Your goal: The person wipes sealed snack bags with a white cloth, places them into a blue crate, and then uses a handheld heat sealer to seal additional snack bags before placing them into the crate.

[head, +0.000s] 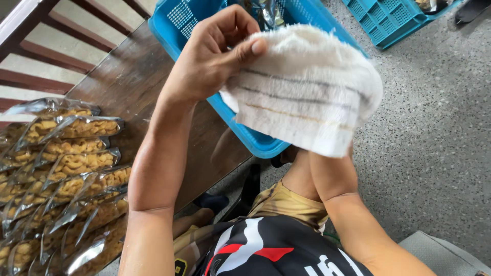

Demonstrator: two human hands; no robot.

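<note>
From the head camera, one white towel [307,92] with thin grey and tan stripes is held up in the air above the near corner of a blue crate [255,138]. The left hand [215,56] pinches the towel's upper left edge, thumb pressed flat on the cloth and fingers curled behind it. The right hand is wrapped inside the towel and hidden; only its forearm shows below the cloth, so how its fingers lie cannot be told. Two blue crates are in view: the nearer one sits on the right edge of the dark wooden surface [128,76], jutting past that edge, and holds something silvery at its far end that is mostly covered. The second crate [394,20] stands well apart on the speckled grey floor [434,128] at the upper right, with some contents barely visible at the frame's top. Along the left edge of the surface lie clear snack bags [71,163] filled with yellow curled pieces, overlapping in rows; at least a dozen show, the exact count unclear as they run out of frame.
</note>
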